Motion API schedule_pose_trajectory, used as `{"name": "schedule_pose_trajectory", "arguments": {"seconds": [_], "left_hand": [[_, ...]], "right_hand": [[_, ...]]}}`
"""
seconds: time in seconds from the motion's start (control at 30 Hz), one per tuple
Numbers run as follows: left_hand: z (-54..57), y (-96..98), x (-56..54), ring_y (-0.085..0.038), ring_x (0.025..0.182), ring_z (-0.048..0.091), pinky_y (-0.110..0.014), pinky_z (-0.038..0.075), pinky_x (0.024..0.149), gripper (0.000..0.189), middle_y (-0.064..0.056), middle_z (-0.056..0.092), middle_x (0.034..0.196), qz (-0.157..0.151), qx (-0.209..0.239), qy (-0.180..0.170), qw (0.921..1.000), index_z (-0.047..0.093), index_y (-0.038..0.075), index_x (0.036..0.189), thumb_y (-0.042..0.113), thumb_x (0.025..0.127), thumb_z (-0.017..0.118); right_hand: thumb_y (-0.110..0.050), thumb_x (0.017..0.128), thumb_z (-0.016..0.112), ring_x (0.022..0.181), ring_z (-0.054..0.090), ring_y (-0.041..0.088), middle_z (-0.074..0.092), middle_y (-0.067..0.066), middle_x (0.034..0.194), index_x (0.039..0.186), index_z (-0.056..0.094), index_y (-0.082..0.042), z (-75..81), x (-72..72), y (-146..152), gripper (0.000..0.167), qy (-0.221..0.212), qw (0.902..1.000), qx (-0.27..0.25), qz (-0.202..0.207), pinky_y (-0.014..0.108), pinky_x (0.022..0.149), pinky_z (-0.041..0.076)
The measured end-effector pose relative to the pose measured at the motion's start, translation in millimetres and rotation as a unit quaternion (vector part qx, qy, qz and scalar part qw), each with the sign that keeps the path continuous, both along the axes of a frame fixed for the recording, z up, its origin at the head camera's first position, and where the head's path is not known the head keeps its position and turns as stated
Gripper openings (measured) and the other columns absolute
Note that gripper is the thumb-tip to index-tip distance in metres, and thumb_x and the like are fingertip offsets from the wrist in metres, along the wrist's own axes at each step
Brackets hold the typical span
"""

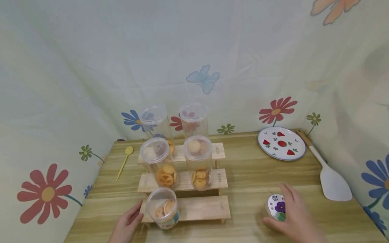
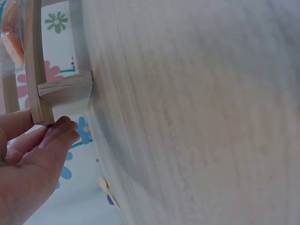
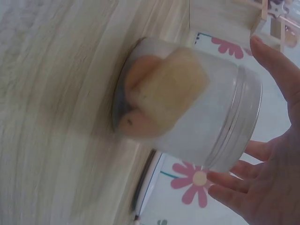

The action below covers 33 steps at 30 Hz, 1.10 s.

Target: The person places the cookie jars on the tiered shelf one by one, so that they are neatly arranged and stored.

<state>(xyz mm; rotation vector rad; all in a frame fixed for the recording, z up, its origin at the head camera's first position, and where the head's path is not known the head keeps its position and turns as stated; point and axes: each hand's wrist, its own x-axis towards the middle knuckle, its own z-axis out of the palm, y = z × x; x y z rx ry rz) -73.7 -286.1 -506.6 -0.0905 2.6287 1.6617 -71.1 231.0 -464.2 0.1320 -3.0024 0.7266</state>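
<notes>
My left hand (image 1: pixel 127 221) is at the left end of the lowest board of a three-step wooden stand (image 1: pixel 206 207). In the left wrist view, thumb and fingertips pinch the board's end (image 2: pixel 41 110). Near it, a clear jar of cookies (image 1: pixel 164 211) stands on that step. My right hand (image 1: pixel 296 216) spreads round a short clear jar (image 3: pixel 164 93) on the table, its lid (image 1: pixel 276 206) printed with a purple flower. In the right wrist view, cookies show inside; the fingertips are at the lid and the thumb stands apart from it.
Two lidded jars of cookies (image 1: pixel 199 168) stand on the middle step, two taller ones (image 1: pixel 194 125) on the top step. A yellow spoon (image 1: pixel 124 162) lies left. Back right are a watermelon-patterned plate (image 1: pixel 281 154) and a white spatula (image 1: pixel 334 182). A flowered cloth (image 1: pixel 243 60) encloses the table.
</notes>
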Motion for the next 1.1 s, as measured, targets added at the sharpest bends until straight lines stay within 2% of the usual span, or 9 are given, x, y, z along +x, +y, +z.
{"name": "schedule_pose_trajectory", "arguments": {"seconds": [0.13,0.33,0.5,0.6,0.8,1.1], "left_hand": [[0.9,0.7,0.1,-0.034,0.118,0.051,-0.016,0.046,0.088,0.045,-0.028,0.044,0.138,-0.001,0.001,0.01,0.9999,0.043,-0.013,0.136,0.003,0.096,0.057],[1.6,1.3,-0.2,-0.035,0.119,0.05,-0.016,0.046,0.088,0.045,-0.028,0.044,0.138,-0.004,0.0,0.011,0.9999,0.043,-0.013,0.136,0.003,0.096,0.057],[2.1,1.3,0.5,-0.035,0.119,0.05,-0.015,0.045,0.088,0.046,-0.029,0.043,0.139,-0.003,0.002,0.004,1.0,0.042,-0.013,0.137,0.003,0.097,0.056],[1.6,1.2,0.3,-0.035,0.119,0.049,-0.015,0.045,0.088,0.046,-0.029,0.043,0.139,-0.003,0.006,0.006,1.0,0.042,-0.013,0.137,0.002,0.096,0.056],[0.3,0.4,0.2,-0.037,0.12,0.049,-0.015,0.045,0.088,0.045,-0.029,0.043,0.139,-0.004,0.003,0.009,0.9999,0.042,-0.014,0.136,0.002,0.096,0.056],[0.4,1.7,-0.1,-0.038,0.119,0.049,-0.014,0.045,0.087,0.044,-0.03,0.043,0.138,-0.006,0.008,0.013,0.9999,0.042,-0.014,0.136,0.002,0.096,0.056]], "right_hand": [[-0.075,0.059,0.073,0.121,0.033,0.053,0.027,0.035,0.141,0.145,0.021,0.008,-1.7,1.0,9,0.131,-0.06,0.9978,-0.016,-0.021,0.07,0.091,0.036],[-0.069,0.058,0.079,0.118,0.038,0.055,0.033,0.039,0.136,0.143,0.022,0.011,0.4,1.2,21,0.13,-0.111,0.9928,-0.038,-0.022,0.067,0.089,0.041],[-0.067,0.055,0.081,0.114,0.046,0.048,0.038,0.036,0.135,0.143,0.024,0.009,2.0,0.9,23,0.13,-0.168,0.9812,-0.075,-0.058,0.059,0.088,0.047],[-0.068,0.056,0.08,0.113,0.048,0.045,0.039,0.035,0.136,0.143,0.026,0.01,1.8,1.1,22,0.129,-0.177,0.9788,-0.079,-0.067,0.057,0.088,0.048],[-0.065,0.059,0.081,0.113,0.048,0.048,0.041,0.038,0.132,0.14,0.031,0.013,0.9,3.1,21,0.123,-0.161,0.9836,-0.06,-0.054,0.06,0.091,0.045],[-0.065,0.058,0.081,0.11,0.048,0.045,0.043,0.036,0.131,0.141,0.032,0.01,-0.1,4.2,21,0.122,-0.167,0.9818,-0.067,-0.06,0.058,0.09,0.046]]}}
